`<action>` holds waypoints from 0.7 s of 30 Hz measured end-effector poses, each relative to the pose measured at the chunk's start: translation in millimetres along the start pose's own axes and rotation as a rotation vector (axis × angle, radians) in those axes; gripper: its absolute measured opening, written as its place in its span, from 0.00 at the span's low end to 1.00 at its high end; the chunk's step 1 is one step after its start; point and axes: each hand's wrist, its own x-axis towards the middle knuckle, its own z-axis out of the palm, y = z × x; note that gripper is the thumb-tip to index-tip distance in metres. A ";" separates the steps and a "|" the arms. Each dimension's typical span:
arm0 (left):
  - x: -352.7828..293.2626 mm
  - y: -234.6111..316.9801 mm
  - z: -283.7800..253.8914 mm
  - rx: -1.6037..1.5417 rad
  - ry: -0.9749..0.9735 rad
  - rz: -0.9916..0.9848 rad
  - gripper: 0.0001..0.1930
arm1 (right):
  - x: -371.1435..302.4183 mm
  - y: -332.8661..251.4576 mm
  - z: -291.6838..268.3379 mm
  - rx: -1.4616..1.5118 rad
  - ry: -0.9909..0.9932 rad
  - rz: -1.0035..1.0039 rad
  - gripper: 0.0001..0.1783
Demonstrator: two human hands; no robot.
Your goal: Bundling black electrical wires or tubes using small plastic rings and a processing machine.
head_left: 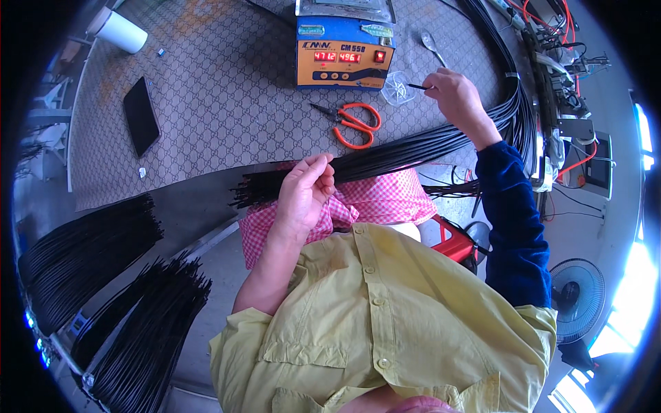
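Note:
My right hand is closed on a thin black rod, which points left toward a small clear dish with thin white pieces in it. My left hand is curled with thumb and fingertips together, beside the thick bundle of black cables lying across my lap and along the table's near edge. Whether anything sits in that pinch is too small to tell. Between my hands and a blue-and-orange soldering pot with red digits lies a pair of orange-handled scissors, blades pointing left.
On the patterned tabletop are a black phone, a white cup on its side and a spoon. More black cable bundles hang at the lower left. Wired equipment and a fan stand at the right.

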 end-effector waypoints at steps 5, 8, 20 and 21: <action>0.6 -0.9 -1.7 -0.016 0.000 -0.001 0.07 | 6.5 7.1 4.0 -0.064 -0.052 -0.053 0.03; 1.0 -1.2 -3.1 -0.024 0.006 -0.001 0.07 | 11.1 -0.2 1.8 -0.117 -0.080 -0.064 0.03; 2.3 -0.6 -1.6 -0.010 0.000 -0.018 0.07 | 5.5 -2.3 -9.5 -0.037 0.008 -0.078 0.04; 2.8 -1.0 -0.8 -0.001 -0.006 -0.024 0.07 | 1.6 2.0 -5.3 -0.029 0.029 -0.087 0.04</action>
